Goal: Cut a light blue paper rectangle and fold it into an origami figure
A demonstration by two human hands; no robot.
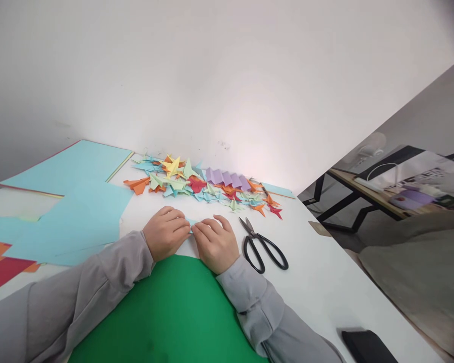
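Between my two hands is a small piece of light blue paper (191, 222), mostly covered by the fingers. My left hand (167, 233) pinches its left side with the fingertips. From the other side, my right hand (216, 242) closes thumb and fingers on the paper, one finger slightly raised. How the paper is folded cannot be made out. Just right of my right hand lie black-handled scissors (255, 242), blades a little apart and pointing away. Beyond both hands is a heap of folded paper figures (177, 184) in yellow, orange, red, green and blue.
Light blue sheets (75, 222) spread over the left of the white table (306, 282), beside a stack of large paper (68, 166). Orange and red pieces (7, 272) lie near the left edge. Purple pleated paper (227, 178) sits by the wall. A black object (369, 347) lies at the near right.
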